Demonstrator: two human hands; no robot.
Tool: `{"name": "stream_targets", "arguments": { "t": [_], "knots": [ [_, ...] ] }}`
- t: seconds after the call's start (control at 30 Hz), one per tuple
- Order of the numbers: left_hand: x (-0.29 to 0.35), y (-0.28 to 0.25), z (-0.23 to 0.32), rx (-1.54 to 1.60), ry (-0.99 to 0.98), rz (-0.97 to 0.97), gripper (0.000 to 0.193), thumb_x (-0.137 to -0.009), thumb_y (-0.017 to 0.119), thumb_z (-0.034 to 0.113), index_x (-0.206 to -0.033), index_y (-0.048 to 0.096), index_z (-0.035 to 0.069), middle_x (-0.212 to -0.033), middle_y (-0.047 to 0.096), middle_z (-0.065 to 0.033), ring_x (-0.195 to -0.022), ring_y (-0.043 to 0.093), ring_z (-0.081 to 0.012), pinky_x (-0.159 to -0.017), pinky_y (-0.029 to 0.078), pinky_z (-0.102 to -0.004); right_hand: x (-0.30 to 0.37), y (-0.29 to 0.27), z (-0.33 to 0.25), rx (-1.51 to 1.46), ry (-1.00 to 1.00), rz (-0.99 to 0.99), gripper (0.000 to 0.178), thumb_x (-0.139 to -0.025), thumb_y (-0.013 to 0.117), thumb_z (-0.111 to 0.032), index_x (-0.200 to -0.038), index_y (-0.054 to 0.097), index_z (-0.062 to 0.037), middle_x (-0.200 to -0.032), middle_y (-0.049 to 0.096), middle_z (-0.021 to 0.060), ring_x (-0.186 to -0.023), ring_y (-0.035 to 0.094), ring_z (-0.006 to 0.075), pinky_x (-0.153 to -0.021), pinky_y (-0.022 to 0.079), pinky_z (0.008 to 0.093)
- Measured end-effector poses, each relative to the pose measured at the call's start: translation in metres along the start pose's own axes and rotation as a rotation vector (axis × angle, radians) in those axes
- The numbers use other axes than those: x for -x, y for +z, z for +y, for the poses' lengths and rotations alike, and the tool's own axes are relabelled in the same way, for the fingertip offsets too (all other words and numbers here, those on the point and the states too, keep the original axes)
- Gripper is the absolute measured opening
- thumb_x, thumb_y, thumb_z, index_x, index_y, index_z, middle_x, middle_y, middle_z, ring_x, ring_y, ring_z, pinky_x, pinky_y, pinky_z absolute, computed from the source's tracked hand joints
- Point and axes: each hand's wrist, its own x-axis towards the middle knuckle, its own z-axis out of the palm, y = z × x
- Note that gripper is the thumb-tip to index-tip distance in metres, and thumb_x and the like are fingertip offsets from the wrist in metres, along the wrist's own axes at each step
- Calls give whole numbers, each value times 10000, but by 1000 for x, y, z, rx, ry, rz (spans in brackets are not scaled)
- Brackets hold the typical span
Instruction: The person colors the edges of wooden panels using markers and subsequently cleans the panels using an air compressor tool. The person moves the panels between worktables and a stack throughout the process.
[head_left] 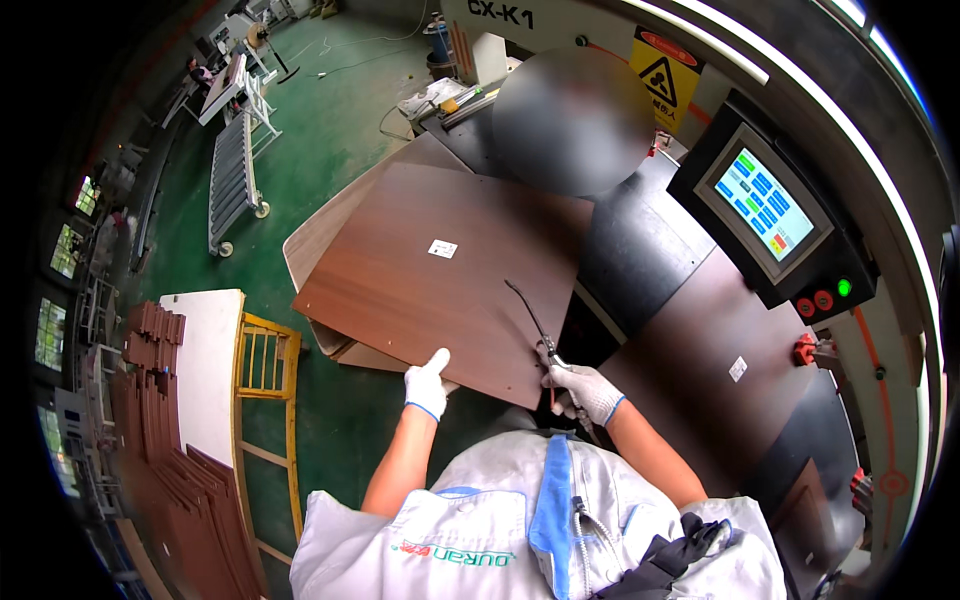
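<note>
A large brown wood-grain panel (450, 290) with a small white label lies tilted in front of me, on top of other panels. My left hand (428, 385), in a white knit glove, grips its near edge, thumb on top and the fingers hidden underneath. In my gloved right hand (583, 392) is an air blow gun (532, 318), closed in the fingers near the panel's near right corner. Its long thin dark nozzle points up and left over the panel's surface.
To the right, another brown panel (700, 350) rests on the black machine bed (645, 260). A control screen (762, 195) and buttons hang above it. Stacked brown boards (195, 490) stand at lower left beside a yellow frame (292, 420). A roller conveyor (232, 175) stands farther off.
</note>
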Motion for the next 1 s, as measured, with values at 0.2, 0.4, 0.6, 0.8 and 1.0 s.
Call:
{"name": "stream_targets", "arguments": {
  "t": [0.2,0.4,0.6,0.8,1.0],
  "knots": [
    [6,33,3,-192,-85,-92,292,-905,716,128,-1149,644,-15,-1038,712,-151,-834,728,-276,-565,618,-398,9,1,-19,19,-27,163,336,-976,587,-418,-965,670,-93,-556,522,37,-422,455,123,-401,340,278],
    [-72,86,24,-359,-134,-250,289,-907,721,166,-1136,650,5,-1027,701,-116,-755,712,-231,-492,584,-321,-28,1,-33,-92,-14,341,344,-958,587,-435,-950,665,-100,-532,505,38,-386,425,133,-377,321,285],
    [-175,148,33,-557,-196,-377,380,-925,702,233,-1175,621,-42,-1024,695,-170,-748,720,-273,-530,600,-375,-89,-8,-68,-207,-91,499,330,-887,635,-416,-856,633,-88,-582,523,31,-450,482,142,-428,364,309],
    [-252,190,59,-1058,-182,-446,378,-977,580,288,-1096,591,-71,-803,687,-197,-532,651,-264,-452,536,-367,-113,-9,-82,-139,86,564,333,-887,613,-409,-832,625,-81,-625,578,53,-478,512,149,-449,398,305],
    [-278,252,71,-1083,-105,-503,189,-934,616,153,-923,550,-24,-603,557,-120,-432,534,-220,-390,387,-374,-112,-1,-55,-200,78,607,336,-900,597,-401,-816,624,-76,-667,604,44,-497,531,126,-455,409,286]
  ]
}}
